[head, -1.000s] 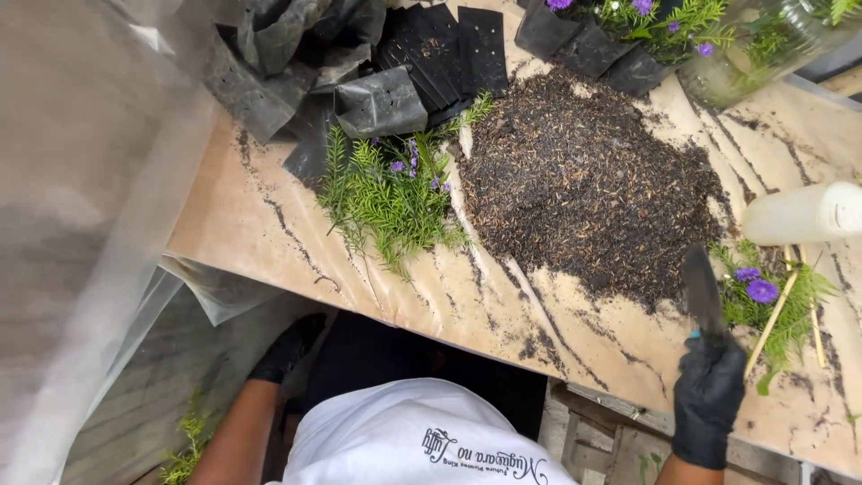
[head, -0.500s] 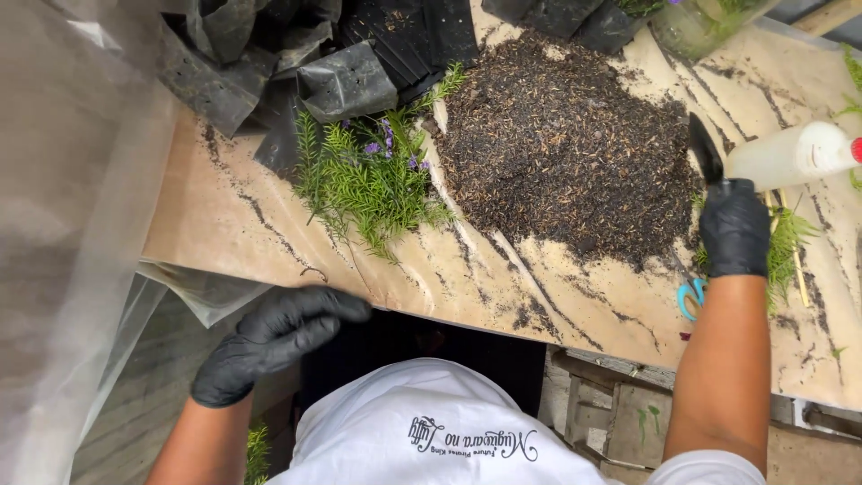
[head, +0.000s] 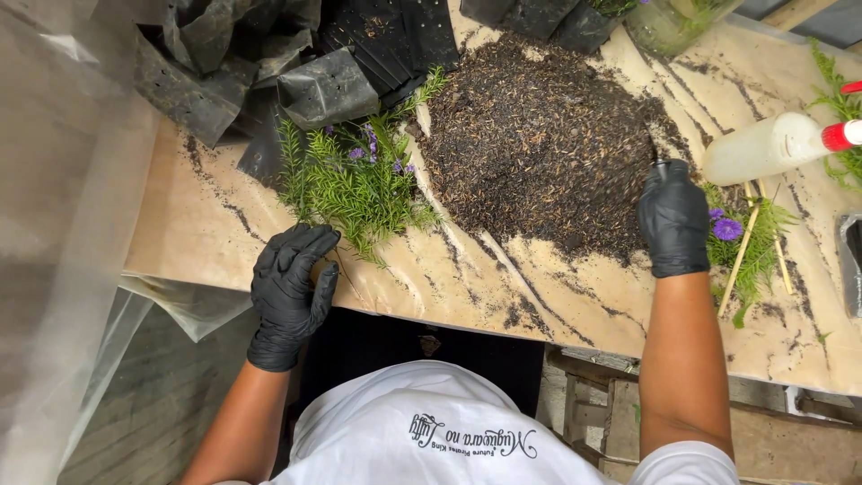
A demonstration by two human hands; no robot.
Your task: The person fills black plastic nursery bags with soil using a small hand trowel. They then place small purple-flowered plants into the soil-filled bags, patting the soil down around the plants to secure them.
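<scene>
A pale surface (head: 224,224) carries a broad mound of dark soil (head: 539,144). Beside it lies a green sprig bundle (head: 355,184) with purple flowers. The gloved left hand (head: 292,287) rests released at the bundle's edge; the gloved right hand (head: 673,220) grips a dark tool (head: 658,164) at the soil's rim.

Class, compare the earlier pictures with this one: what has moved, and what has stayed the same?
The left hand rose from below the table to the green plant. The right hand, gripping a dark tool, moved up to the soil pile. Plant, soil, black bags and spray bottle stayed put.
</scene>
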